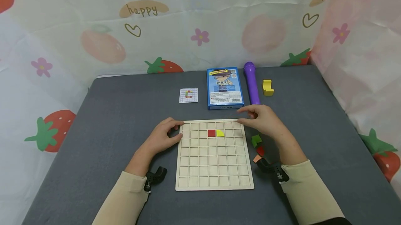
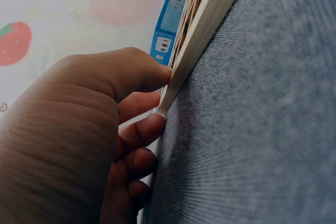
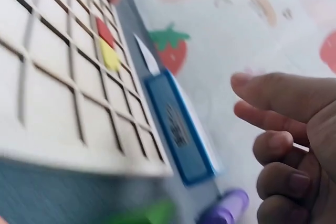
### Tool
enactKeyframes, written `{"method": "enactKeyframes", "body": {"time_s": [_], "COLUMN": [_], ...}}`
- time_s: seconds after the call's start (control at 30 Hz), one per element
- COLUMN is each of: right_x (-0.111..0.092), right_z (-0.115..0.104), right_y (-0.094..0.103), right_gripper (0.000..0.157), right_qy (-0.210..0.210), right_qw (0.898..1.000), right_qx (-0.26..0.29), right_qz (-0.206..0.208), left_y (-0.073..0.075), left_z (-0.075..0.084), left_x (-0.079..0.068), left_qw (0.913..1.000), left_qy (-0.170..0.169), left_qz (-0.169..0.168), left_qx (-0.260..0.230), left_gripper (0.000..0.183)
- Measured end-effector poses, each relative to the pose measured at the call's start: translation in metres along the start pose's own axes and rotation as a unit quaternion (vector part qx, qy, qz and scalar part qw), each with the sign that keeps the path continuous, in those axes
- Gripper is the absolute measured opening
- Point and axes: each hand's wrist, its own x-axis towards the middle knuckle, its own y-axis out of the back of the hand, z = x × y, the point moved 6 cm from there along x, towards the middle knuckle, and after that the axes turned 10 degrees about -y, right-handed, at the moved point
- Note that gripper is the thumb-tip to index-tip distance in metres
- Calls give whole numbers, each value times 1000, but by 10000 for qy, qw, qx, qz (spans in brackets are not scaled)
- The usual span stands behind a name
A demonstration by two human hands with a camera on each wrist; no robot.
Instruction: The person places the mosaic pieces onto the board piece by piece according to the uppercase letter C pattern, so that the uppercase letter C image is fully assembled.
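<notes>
A pale wooden grid board (image 1: 216, 182) lies on the grey table. One red square piece (image 1: 211, 133) and one yellow rounded piece (image 1: 220, 133) sit side by side in its second row. My left hand (image 1: 163, 135) touches the board's left edge near the far corner, thumb and fingertips against the rim. Over the far right corner is my right hand (image 1: 261, 118), its thumb and forefinger apart with nothing between them. Beside the board's right edge, under the right forearm, lie a green piece (image 1: 256, 140), a red piece (image 1: 260, 150) and an orange piece (image 1: 257, 158).
Behind the board lie a small pattern card (image 1: 188, 95), a blue box (image 1: 225, 87), a purple microphone (image 1: 252, 84) and a yellow curved block (image 1: 267, 87). A printed cloth (image 1: 219, 44) hangs along the table's far edge.
</notes>
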Motion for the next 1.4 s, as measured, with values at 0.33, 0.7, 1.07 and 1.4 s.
{"method": "enactKeyframes", "body": {"time_s": [0.33,0.7,1.07,1.4], "right_x": [1,2,7,5], "right_z": [44,69,70,74], "right_y": [33,31,29,34], "right_gripper": [43,48,43,34], "right_qy": [-493,-801,-689,-761], "right_qw": [9960,9890,9940,9935], "right_qx": [-84,-79,-324,-344], "right_qz": [-742,-1241,-781,-775], "left_y": [1,1,0,1], "left_z": [2,2,1,2], "left_x": [0,0,1,0], "left_qw": [10000,10000,10000,10000], "left_qy": [-11,-33,21,16], "left_qz": [23,44,-5,13], "left_qx": [22,53,18,48], "left_gripper": [39,39,39,39]}}
